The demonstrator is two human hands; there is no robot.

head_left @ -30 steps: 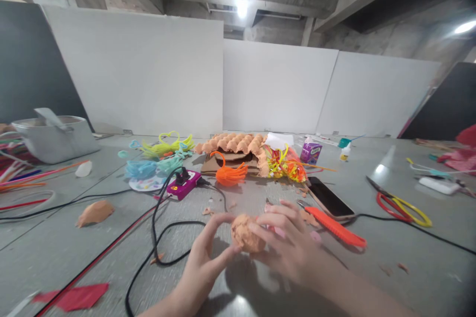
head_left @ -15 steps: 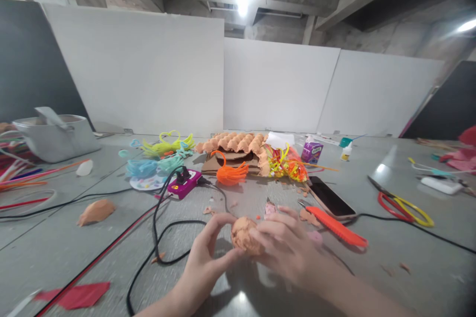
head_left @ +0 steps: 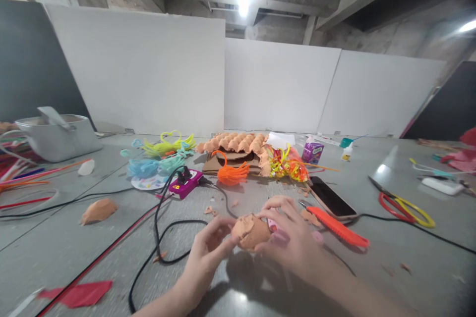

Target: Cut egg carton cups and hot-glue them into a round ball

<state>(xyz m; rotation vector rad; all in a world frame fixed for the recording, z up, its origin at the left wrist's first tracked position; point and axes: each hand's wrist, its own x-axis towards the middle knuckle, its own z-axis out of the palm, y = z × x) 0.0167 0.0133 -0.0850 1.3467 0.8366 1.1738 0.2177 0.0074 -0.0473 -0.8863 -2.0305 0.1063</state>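
Observation:
Between my two hands is a rounded tan piece [head_left: 251, 233] with a rough, ragged upper surface. Its colour matches the bumpy egg tray [head_left: 238, 142] at the back; whether it is pulp or clay I cannot tell. The fingertips and thumb of my left hand [head_left: 215, 245] press on its left side. My right hand [head_left: 290, 240] grips the right side, thumb below and fingers above. Just behind the right fingers is a small pink thing [head_left: 273, 226], partly hidden. An orange utility knife [head_left: 338, 227] lies right of my right hand.
A black cable [head_left: 156, 242] loops left of my hands from a purple power strip [head_left: 185, 184]. Further out are an orange pipe-cleaner bundle [head_left: 232, 174], a phone [head_left: 331, 198], scissors [head_left: 405, 208], another tan piece [head_left: 98, 211], a red scrap [head_left: 85, 294] and a grey bucket [head_left: 61, 138].
The tan piece has turned between my fingers and now shows a smoother side. My right hand has shifted its grip, with its fingers raised higher and spread over the piece.

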